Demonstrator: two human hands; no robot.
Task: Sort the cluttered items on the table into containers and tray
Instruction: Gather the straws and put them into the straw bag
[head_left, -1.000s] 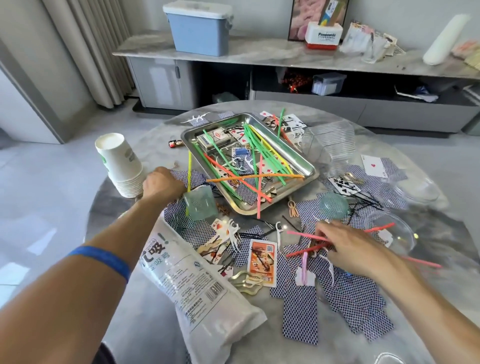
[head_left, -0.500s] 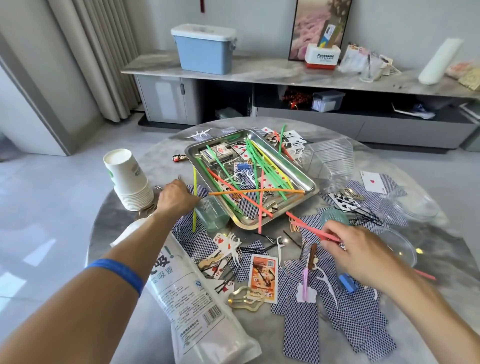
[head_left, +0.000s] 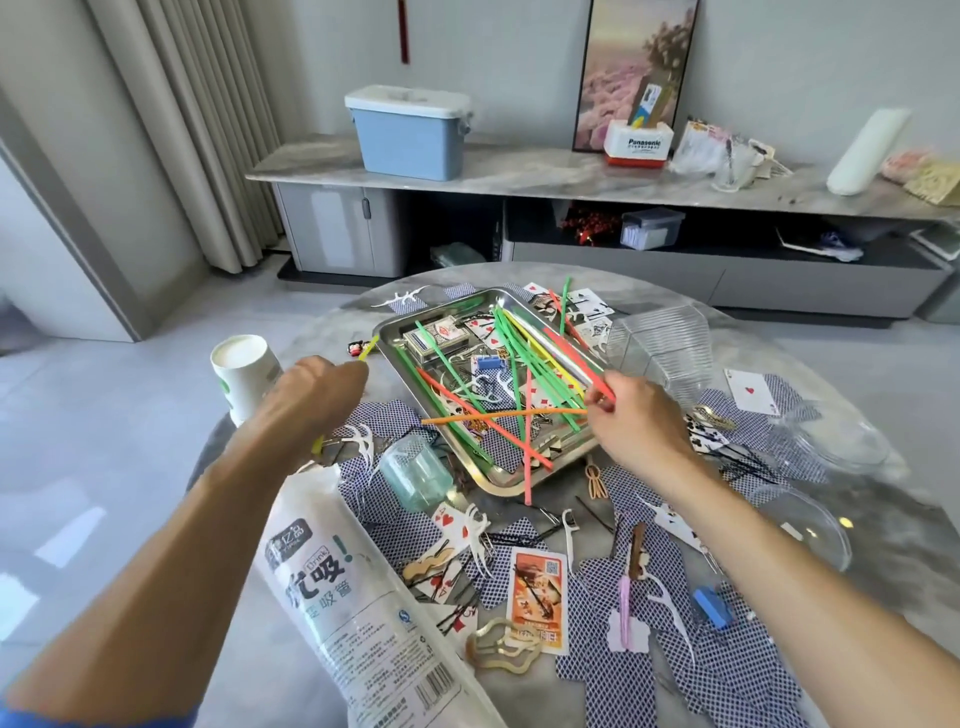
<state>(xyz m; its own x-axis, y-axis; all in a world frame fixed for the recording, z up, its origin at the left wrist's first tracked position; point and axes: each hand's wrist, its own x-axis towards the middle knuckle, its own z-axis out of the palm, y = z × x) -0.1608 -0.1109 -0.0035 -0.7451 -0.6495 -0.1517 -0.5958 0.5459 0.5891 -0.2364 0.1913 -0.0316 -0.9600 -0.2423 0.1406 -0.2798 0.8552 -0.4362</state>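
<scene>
A yellow straw (head_left: 367, 349) is gripped by the left hand (head_left: 311, 395) and red straws (head_left: 582, 364) are pinched by the right hand (head_left: 631, 415) over the tray (head_left: 387, 338); if released carelessly, they could roll off its rim.

A single head-worn camera looks forward and steeply down from above the near edge of the round table (head_left: 332, 322), close enough that both forearms enter from the bottom corners. The metal tray (head_left: 387, 332) sits just above frame centre. Beyond the tray, the wide lens takes in the low sideboard (head_left: 519, 174), wall and curtain (head_left: 197, 130).
</scene>
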